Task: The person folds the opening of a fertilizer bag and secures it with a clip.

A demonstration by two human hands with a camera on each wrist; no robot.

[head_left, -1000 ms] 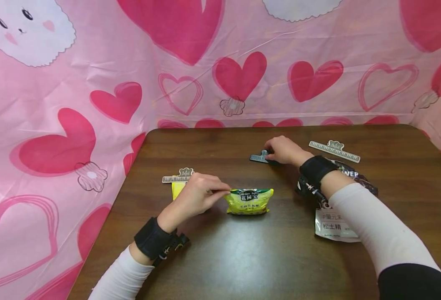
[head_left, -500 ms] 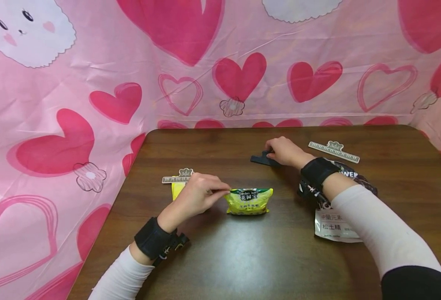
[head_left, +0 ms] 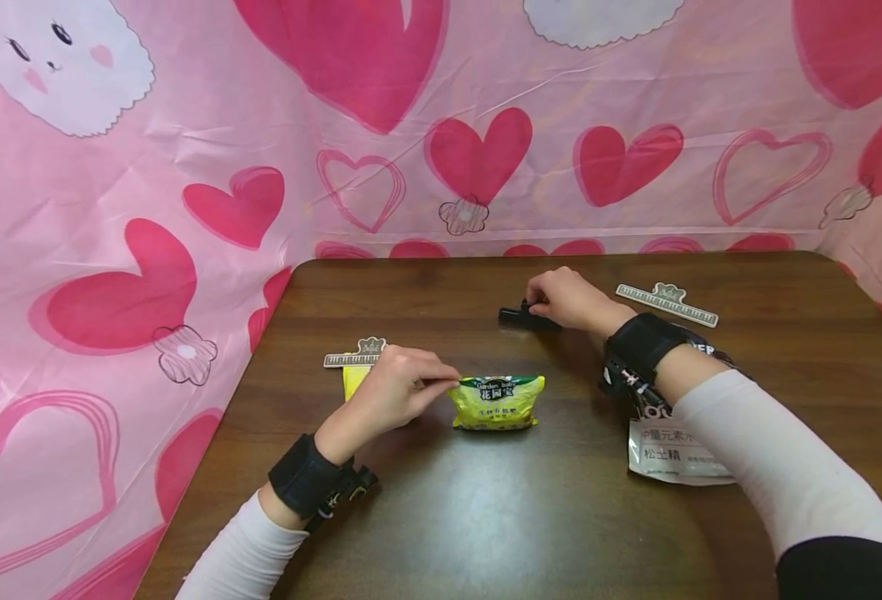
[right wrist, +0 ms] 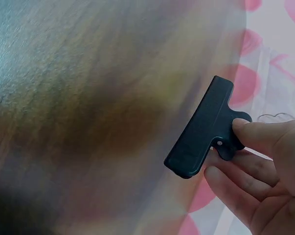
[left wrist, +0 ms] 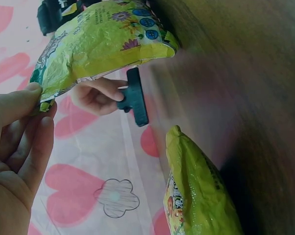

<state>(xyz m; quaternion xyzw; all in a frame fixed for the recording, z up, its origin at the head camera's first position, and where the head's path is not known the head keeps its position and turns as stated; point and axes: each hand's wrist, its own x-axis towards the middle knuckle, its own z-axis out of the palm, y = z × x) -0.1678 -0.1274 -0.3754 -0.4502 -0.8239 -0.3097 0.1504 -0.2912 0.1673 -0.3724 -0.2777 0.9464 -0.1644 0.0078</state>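
Observation:
My left hand [head_left: 403,383] pinches the top left corner of a yellow-green packet [head_left: 498,404] that stands upright on the table. In the left wrist view, thumb and fingers meet at the corner of that packet [left wrist: 103,44]. Farther back, my right hand [head_left: 572,300] holds a black clip [head_left: 519,317] by its handle. The right wrist view shows the long bar of the clip [right wrist: 198,129] pointing away from the hand [right wrist: 264,171], with the thumb on one handle tab and fingers behind the other.
A second yellow packet [head_left: 353,380], partly hidden by my left hand, has a pale piano-patterned clip [head_left: 353,360] at its top. Another such clip [head_left: 669,303] lies at the back right. A dark-and-silver bag [head_left: 674,458] lies under my right forearm. A pink curtain [head_left: 486,83] borders the table [head_left: 448,517].
My right hand has turned the clip, so its patterned face no longer shows and a plain black side does, and has risen slightly. The left hand and its packet stay put.

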